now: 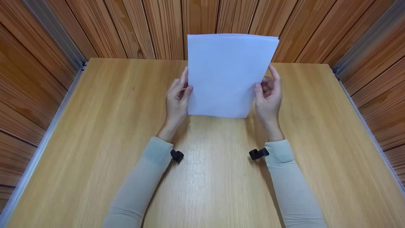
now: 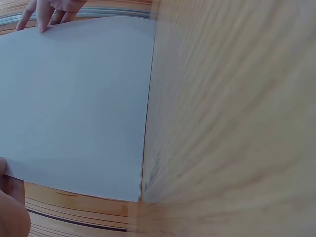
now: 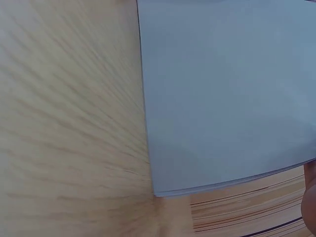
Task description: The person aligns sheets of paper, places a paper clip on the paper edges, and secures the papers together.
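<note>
In the head view, the left hand (image 1: 177, 99) and right hand (image 1: 269, 95) grip opposite sides of a white rectangular paper stack (image 1: 224, 76) over the pale wooden tabletop (image 1: 208, 164), pickup judged done, release outstanding; the left-wrist view shows its lower edge near-even, the right-wrist view slight staggering at its corner.

The tabletop (image 1: 208, 177) is light wood, its surface bearing a pale glare at the front centre. Rear wall (image 1: 158, 28), left wall (image 1: 25, 79) and right wall (image 1: 383, 104) are brown, dark-grained planking. Grey strips (image 1: 41, 148) line the tabletop's side edges.
</note>
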Demonstrator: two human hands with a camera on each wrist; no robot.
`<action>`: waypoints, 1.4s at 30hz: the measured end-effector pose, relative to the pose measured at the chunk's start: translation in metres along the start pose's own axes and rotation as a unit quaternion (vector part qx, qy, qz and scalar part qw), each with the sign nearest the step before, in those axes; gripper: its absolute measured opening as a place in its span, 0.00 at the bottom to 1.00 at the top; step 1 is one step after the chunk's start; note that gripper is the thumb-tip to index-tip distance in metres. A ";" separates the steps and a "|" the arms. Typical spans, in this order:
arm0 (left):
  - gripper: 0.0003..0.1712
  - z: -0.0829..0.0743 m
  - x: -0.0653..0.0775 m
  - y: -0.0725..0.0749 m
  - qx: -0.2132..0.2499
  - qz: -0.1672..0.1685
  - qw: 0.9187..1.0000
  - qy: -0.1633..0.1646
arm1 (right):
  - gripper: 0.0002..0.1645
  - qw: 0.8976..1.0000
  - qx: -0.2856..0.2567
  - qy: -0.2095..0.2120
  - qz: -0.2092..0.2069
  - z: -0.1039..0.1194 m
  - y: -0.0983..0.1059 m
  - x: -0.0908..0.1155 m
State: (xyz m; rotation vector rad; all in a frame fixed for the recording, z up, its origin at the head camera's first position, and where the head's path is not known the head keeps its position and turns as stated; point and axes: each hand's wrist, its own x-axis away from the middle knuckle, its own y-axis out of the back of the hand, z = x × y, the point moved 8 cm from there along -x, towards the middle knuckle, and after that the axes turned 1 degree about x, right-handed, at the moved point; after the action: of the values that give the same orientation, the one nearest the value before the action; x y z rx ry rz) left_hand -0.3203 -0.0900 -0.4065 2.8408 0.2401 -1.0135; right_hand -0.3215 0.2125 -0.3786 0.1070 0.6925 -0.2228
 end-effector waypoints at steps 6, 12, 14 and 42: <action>0.30 0.000 0.000 0.000 0.000 -0.004 1.000 0.004 | 0.35 1.000 0.002 0.007 0.008 0.012 0.000 -0.011; 0.31 0.001 0.001 0.000 -0.006 -0.003 1.000 0.010 | 0.35 1.000 0.008 0.008 0.019 0.024 0.001 -0.020; 0.31 0.002 0.001 0.000 -0.006 -0.004 1.000 0.012 | 0.35 1.000 0.012 0.005 0.023 0.026 0.001 -0.023; 0.30 -0.001 0.002 -0.002 0.005 0.005 1.000 -0.011 | 0.42 0.999 -0.004 0.011 0.039 0.059 -0.010 -0.052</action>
State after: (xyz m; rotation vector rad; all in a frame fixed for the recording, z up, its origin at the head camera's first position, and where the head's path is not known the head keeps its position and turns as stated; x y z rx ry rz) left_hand -0.3183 -0.0876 -0.4075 2.8354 0.2203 -1.0449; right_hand -0.3256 0.2009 -0.3000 0.1286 0.7094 -0.1450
